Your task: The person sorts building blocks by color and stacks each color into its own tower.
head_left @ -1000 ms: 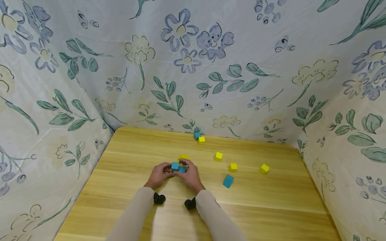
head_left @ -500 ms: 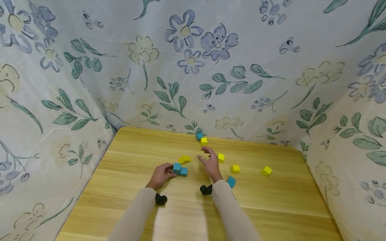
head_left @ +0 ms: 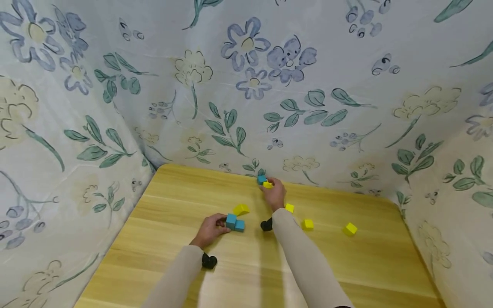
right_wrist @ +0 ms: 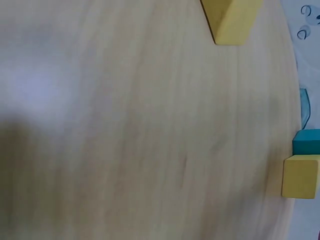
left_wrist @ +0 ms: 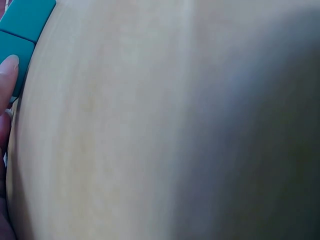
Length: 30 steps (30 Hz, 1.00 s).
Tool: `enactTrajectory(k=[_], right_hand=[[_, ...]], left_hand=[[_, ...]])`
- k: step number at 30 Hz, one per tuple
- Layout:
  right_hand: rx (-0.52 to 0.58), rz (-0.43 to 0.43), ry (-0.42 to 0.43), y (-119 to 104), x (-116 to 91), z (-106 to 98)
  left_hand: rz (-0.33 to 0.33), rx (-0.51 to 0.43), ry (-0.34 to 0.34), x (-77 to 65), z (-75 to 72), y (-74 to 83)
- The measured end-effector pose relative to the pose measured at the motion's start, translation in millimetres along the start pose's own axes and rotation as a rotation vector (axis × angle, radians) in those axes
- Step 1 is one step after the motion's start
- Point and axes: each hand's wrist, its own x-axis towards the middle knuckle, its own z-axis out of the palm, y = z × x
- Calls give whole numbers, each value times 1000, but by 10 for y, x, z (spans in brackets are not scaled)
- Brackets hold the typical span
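The yellow cube (head_left: 267, 185) looks light, rigid and best pinched across opposite sides; the right hand (head_left: 275, 195) curves round it, grip unconfirmed, while the left hand (head_left: 210, 229) pinches a blue block (head_left: 231, 221).

There was one table (head_left: 239, 278). In view I could count three blue blocks (head_left: 231, 221) (head_left: 240, 226) (head_left: 262, 179) and five yellow blocks (head_left: 267, 185) (head_left: 289, 208) (head_left: 307, 224) (head_left: 350, 229); of the yellow ones, one was a wedge (head_left: 241, 209). Also there were two hands (head_left: 210, 229) (head_left: 275, 196), two sleeves (head_left: 179, 273) (head_left: 308, 261) and two small black devices (head_left: 209, 261) (head_left: 266, 225).
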Motion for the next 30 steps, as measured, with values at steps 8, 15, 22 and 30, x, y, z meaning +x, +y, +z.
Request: enactTrajectory(k=[8,15,22,30], right_hand=[[-104,94,-16,67,274,157],[-141,138,-33,63,397,257],[-176,190,-13,119,411,297],[-180,206,9,224,496,418]], left_hand=[[17,-7,6,-10,13,-28],[36,-7,10,-1,13,-68],[33,2,-3,-8,48,-59],[35,13,8,-3,3,-39]])
